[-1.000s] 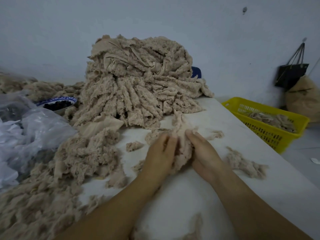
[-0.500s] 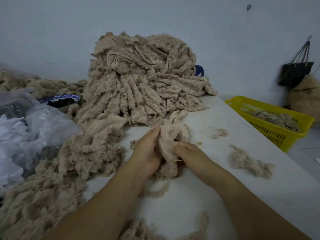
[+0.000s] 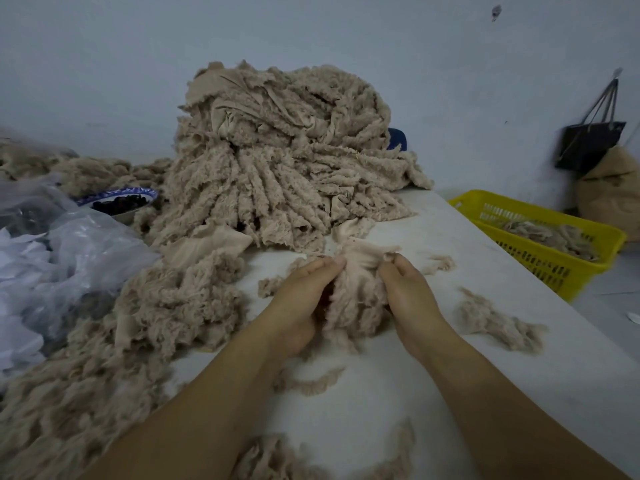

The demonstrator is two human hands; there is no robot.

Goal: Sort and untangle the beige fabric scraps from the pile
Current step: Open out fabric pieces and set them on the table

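Note:
A tall pile of beige frilly fabric strips (image 3: 277,161) stands at the back of the white table (image 3: 450,341). Just in front of it, my left hand (image 3: 304,292) and my right hand (image 3: 408,292) hold one beige scrap (image 3: 356,289) between them. Each hand pinches a side of its smooth upper edge, and the ruffled part hangs down between my palms onto the table. A looser heap of beige scraps (image 3: 138,323) spreads along the left side.
A small beige tuft (image 3: 495,320) lies to the right of my hands, more bits lie near the front edge. A yellow basket (image 3: 554,237) with scraps sits off the table's right. Clear plastic bags (image 3: 52,254) and a blue-rimmed bowl (image 3: 117,200) are at left.
My hands have moved slightly apart and spread the scrap wider between them. Its smooth top edge is now stretched flat instead of bunched above my fingers.

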